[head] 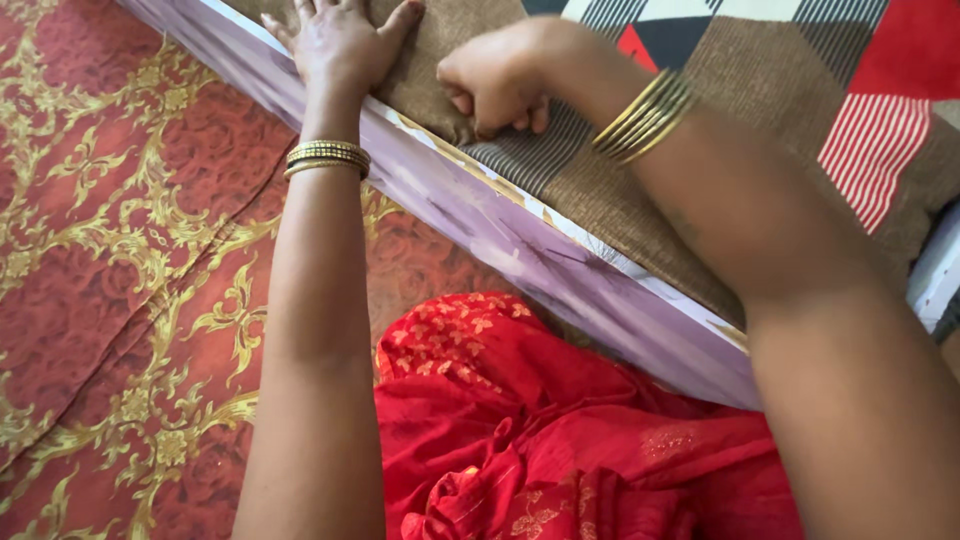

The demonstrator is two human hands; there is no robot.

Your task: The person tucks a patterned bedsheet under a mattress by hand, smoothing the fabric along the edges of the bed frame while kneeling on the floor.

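My left hand (340, 45) lies flat, fingers spread, on the edge of a brown patterned bedsheet (730, 90) that covers a mattress with a pale purple side (520, 245). My right hand (495, 85) is a closed fist just right of it, its fingers pinching the sheet's edge where it meets the mattress rim. Both wrists wear gold bangles. The sheet shows brown, red-striped, black and white patches.
A red carpet with gold scroll pattern (120, 250) covers the floor on the left. Red embroidered cloth (540, 440) of my clothing fills the bottom centre, up against the mattress side. A pale blue-white edge (935, 270) shows at the far right.
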